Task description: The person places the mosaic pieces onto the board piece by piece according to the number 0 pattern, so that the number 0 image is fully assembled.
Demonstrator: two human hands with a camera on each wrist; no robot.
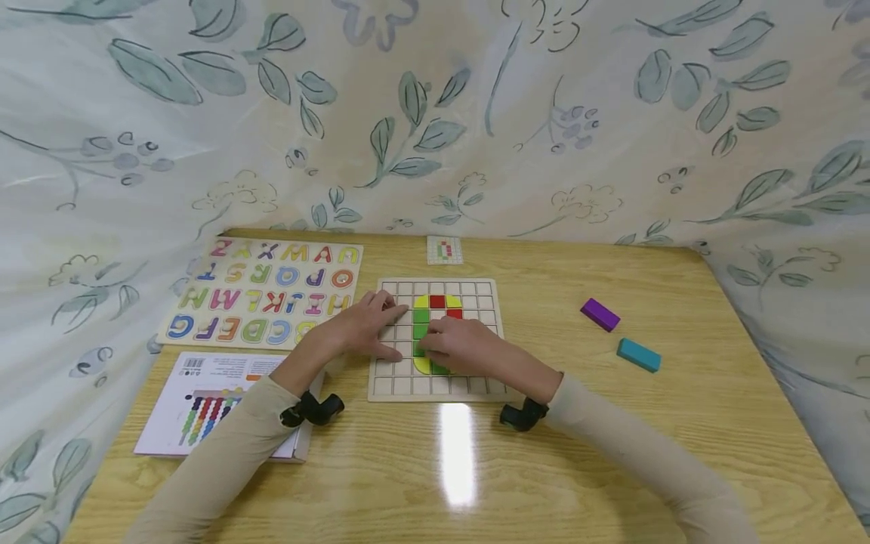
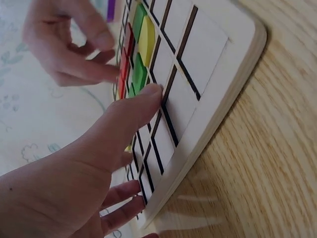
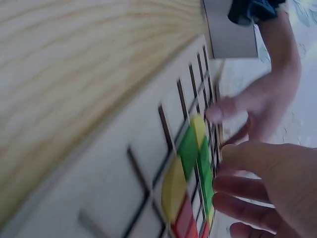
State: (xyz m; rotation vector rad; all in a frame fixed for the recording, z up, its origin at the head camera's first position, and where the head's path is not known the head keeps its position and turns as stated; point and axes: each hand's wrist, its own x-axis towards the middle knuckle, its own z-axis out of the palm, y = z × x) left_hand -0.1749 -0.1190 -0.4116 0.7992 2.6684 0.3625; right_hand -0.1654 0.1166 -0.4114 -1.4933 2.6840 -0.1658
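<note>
A square wooden grid board lies on the table, with green tiles, red tiles and yellow corner tiles set in its cells. My left hand rests on the board's left side, thumb and fingers spread; in the left wrist view its thumb touches the grid beside the green tiles. Over the tiled middle is my right hand, fingers bent loosely, fingertips at the green column. No piece shows between its thumb and fingers in the left wrist view. It covers part of the tile pattern.
Behind the board lies a small pattern card. An alphabet puzzle board is at the left, with a white box picturing coloured beads nearer me. A purple block and a teal block lie at the right.
</note>
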